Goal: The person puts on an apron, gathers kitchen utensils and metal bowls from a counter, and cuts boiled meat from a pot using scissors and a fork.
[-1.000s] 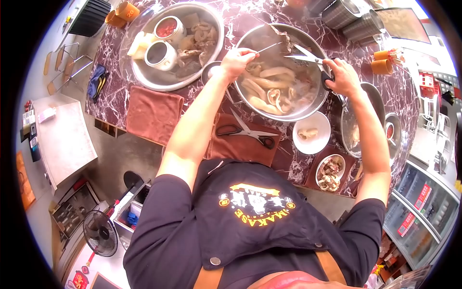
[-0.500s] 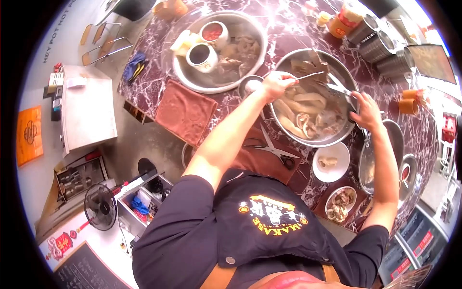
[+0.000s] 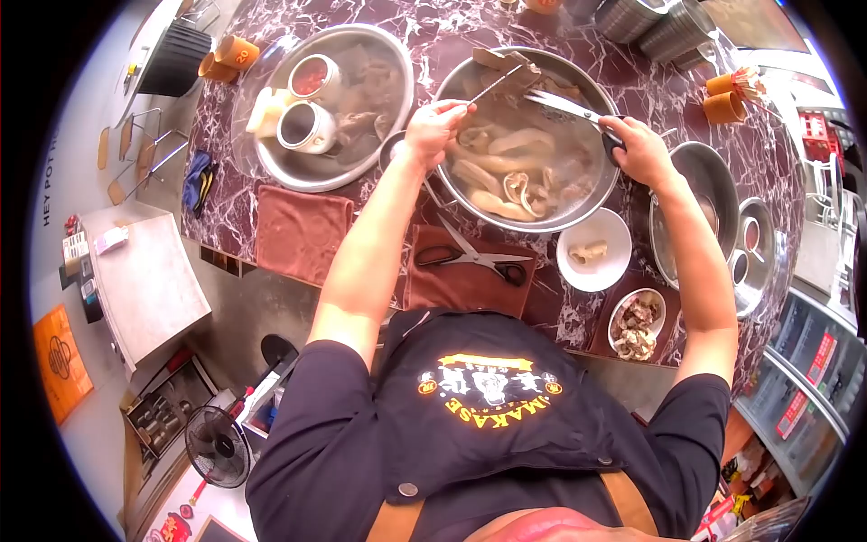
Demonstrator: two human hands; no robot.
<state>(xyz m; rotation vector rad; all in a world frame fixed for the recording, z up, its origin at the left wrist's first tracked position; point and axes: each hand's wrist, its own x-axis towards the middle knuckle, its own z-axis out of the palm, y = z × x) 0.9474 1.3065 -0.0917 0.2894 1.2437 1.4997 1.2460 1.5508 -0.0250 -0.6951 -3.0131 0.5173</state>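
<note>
My left hand [image 3: 435, 131] pinches a thin metal skewer [image 3: 497, 83] over the left rim of a steaming steel pot [image 3: 486, 219]. The skewer's far end meets a brown piece of meat [image 3: 510, 70] raised near the pot's back rim. Over the right side of the pot, my right hand [image 3: 639, 149] grips black-handled scissors [image 3: 567, 107], their blades pointing left, just below the meat. Pale tube-like pieces [image 3: 519, 143] lie in the broth. In front of the pot, a second pair of scissors [image 3: 474, 256] rests spread on a brown cloth [image 3: 433, 291].
A large steel basin [image 3: 406, 86] with two white cups stands at the left. Right of the pot are a white bowl [image 3: 607, 271], a small bowl of cut pieces [image 3: 636, 323], a steel pan [image 3: 691, 154] and a smaller pan [image 3: 763, 217]. Metal containers [image 3: 677, 32] stand at the back right.
The view has swung right and back. The meat at the skewer has turned from hanging upright to lying more sideways above the back rim. Both hands keep their holds.
</note>
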